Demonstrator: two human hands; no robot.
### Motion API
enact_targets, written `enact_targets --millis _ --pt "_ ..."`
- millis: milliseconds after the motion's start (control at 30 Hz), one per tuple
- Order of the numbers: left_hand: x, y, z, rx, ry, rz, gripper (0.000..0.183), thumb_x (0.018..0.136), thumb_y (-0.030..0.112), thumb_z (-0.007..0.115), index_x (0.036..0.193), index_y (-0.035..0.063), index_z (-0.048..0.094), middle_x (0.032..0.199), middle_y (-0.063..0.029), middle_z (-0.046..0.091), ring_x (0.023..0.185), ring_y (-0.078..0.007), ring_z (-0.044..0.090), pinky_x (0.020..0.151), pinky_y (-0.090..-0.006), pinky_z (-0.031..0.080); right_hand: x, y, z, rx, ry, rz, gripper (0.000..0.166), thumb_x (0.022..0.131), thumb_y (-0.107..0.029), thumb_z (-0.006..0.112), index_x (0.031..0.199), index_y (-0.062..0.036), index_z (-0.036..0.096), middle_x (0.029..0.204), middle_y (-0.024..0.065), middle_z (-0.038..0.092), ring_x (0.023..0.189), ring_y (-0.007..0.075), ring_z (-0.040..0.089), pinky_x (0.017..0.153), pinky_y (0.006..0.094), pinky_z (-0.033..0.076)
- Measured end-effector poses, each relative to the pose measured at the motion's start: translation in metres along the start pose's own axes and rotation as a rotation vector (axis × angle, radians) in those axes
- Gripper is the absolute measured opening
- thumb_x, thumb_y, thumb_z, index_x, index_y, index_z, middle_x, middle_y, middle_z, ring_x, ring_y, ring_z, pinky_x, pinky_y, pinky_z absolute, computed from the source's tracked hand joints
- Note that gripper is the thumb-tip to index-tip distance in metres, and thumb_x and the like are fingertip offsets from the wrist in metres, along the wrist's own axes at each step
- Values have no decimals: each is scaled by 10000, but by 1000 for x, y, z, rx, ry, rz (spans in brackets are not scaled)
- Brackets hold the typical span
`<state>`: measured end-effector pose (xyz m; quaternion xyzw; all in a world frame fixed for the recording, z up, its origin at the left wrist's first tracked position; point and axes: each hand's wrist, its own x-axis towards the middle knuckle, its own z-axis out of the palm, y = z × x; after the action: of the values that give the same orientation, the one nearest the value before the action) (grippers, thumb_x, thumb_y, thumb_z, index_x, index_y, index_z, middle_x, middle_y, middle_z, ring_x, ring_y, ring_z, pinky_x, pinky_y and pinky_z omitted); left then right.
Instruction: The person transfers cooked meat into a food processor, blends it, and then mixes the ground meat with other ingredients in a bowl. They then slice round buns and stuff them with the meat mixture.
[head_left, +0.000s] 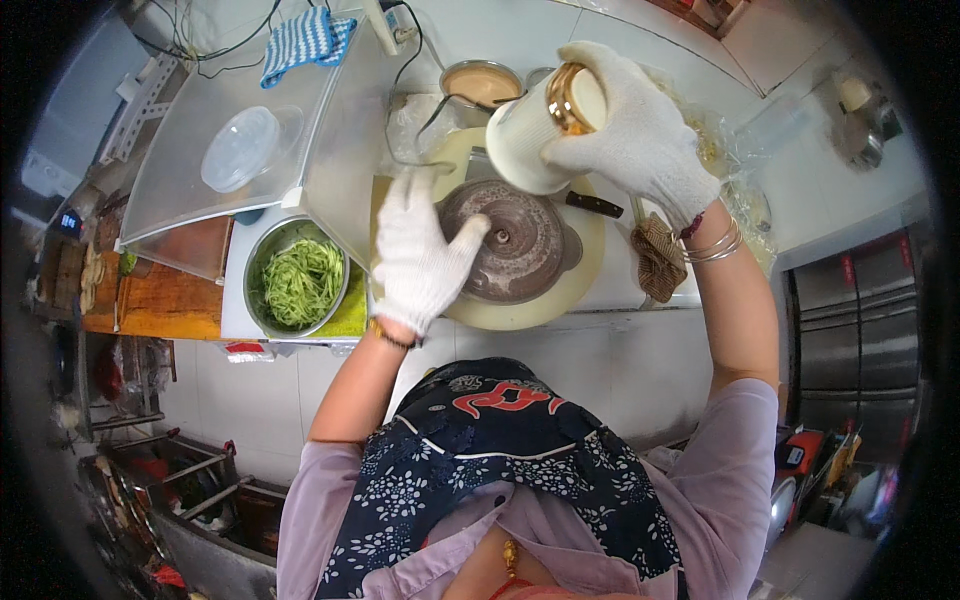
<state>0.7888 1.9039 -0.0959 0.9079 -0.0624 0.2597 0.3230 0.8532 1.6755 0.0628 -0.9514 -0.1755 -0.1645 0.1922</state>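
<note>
My right hand (630, 127), in a white knit glove, grips a cream ribbed canister (525, 139) with a gold-coloured band. The canister is tilted over the far right edge of a round, grey-brown lidded vessel or pan (517, 240). My left hand (427, 251), gloved too, lies at the left side of this round piece, its thumb spread towards the central knob; whether it presses on it I cannot tell. The round piece sits on a pale round cutting board (592, 262). A dark-handled knife (595, 204) lies on the board below the canister.
A steel bowl of shredded green vegetable (304, 285) stands left, beside a translucent cabinet (337, 150) with a plastic tub on top. Behind the board is a bowl of brownish liquid (481, 82); a cable hangs near it. A brown cloth (658, 259) lies at right, near plastic bags (739, 187).
</note>
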Motion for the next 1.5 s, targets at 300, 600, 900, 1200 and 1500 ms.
enact_targets --millis 300,600,900,1200,1500 --pt "43 -31 19 -308 -541 -378 558 864 404 765 1262 14 732 1120 -206 782 1055 -331 758 968 -401 575 -20 56 -28 60 114 150 924 703 -394 897 1506 -76 567 1361 153 692 1226 288 696 1078 389 552" --pt "39 -143 45 -1073 -606 -305 383 1081 252 608 1367 -1 644 1128 -91 759 994 -174 709 833 -337 575 -36 92 -36 -54 105 238 933 695 -401 885 1497 -49 562 1356 173 691 1246 303 685 1089 395 538" --pt "39 -132 40 -906 -542 -323 366 1070 290 619 1276 1 709 1203 -70 754 1059 -173 697 917 -329 559 -30 90 -19 -8 26 244 926 688 -385 884 1488 -46 564 1341 168 696 1235 303 690 1081 395 539" --pt "26 -12 30 153 -404 -144 611 874 519 744 1265 56 668 1126 -220 718 1091 -432 686 968 -515 548 11 78 -12 -107 101 106 931 665 -447 882 1478 -104 586 1314 198 715 1186 361 719 1027 445 572" --pt "79 -94 60 -31 -239 -191 609 985 431 695 1486 109 571 1432 -262 580 1339 -441 566 1142 -502 464 73 17 -17 290 78 -105 878 680 -313 918 1463 -83 596 1322 103 680 1206 209 666 1049 361 544"
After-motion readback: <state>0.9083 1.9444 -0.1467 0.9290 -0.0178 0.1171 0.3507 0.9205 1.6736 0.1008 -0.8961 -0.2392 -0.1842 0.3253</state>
